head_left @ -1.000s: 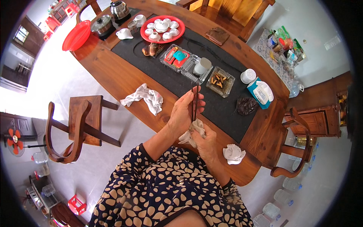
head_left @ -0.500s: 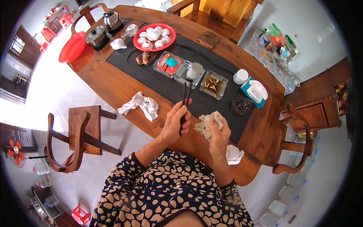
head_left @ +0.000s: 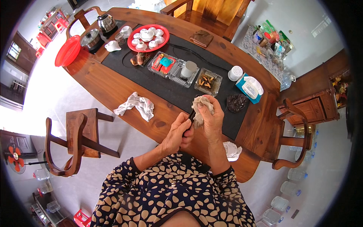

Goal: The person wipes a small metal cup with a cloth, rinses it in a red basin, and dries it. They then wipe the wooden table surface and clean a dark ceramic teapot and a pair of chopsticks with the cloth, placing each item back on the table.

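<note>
My left hand [head_left: 177, 130] is closed around slim black tongs [head_left: 192, 115], held above the table's near edge. In my right hand [head_left: 212, 117] is a crumpled beige cloth [head_left: 201, 107], wrapped about the upper end of the tongs. The tips are hidden inside the cloth. Left of my hands, a white rag [head_left: 137, 106] lies rumpled on the wood. A white crumpled cloth or tissue [head_left: 231, 151] lies by my right forearm. Just beyond my hands stands a glass ashtray [head_left: 208, 82] with several cigarette butts.
Farther off on the wooden table [head_left: 90, 81] are a red tray [head_left: 163, 44] of white teacups, a kettle [head_left: 107, 23], a lidded pot [head_left: 90, 38] and a red basin [head_left: 68, 51]. A tissue pack [head_left: 251, 89] and black bag [head_left: 236, 103] sit right. Chairs [head_left: 81, 136] flank the table.
My right hand has brought the cloth up and left onto the tongs, covering their prongs. The tongs have tilted to the right, and the view has shifted slightly.
</note>
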`<state>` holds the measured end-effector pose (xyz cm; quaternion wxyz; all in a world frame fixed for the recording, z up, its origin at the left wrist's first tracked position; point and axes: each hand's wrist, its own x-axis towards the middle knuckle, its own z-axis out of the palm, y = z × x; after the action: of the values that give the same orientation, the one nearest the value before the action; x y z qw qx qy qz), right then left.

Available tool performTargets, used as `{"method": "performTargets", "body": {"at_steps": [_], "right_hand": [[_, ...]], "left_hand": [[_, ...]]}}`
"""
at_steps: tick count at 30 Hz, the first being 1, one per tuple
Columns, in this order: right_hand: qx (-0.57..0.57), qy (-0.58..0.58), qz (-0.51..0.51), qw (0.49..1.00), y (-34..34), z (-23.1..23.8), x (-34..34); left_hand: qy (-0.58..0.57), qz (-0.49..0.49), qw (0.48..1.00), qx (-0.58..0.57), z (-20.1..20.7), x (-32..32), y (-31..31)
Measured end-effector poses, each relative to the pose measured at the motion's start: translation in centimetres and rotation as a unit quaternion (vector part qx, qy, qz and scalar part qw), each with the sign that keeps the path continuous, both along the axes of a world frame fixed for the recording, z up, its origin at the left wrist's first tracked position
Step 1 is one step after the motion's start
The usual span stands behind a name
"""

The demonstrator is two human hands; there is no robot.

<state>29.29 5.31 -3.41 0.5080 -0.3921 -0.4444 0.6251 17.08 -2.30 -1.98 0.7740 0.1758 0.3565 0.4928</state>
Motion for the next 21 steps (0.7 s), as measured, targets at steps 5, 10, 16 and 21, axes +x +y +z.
{"method": "performTargets", "body": {"at_steps": [5,10,16,21], "right_hand": [[-0.036,-0.039,0.086,0.995,-1.4,0.6,0.2],[-0.026,-0.075,0.11,0.991,-1.9,1.0,0.7],[-0.05,0.045,0.039,0.997,0.0,1.0,0.3],[-0.05,0.153,-0.06,0.985,2.1,0.1,0.8]], "left_hand": [[-0.005,0.012,1.0,-0.007,0.1,-0.7,0.5],[0.013,-0.006,1.0,-0.015,0.1,-0.9,0.3],[0.044,-0.019,0.998,0.039,-0.4,-0.7,0.6],[0.099,0.012,0.991,0.088,-0.1,-0.2,0.3]]}}
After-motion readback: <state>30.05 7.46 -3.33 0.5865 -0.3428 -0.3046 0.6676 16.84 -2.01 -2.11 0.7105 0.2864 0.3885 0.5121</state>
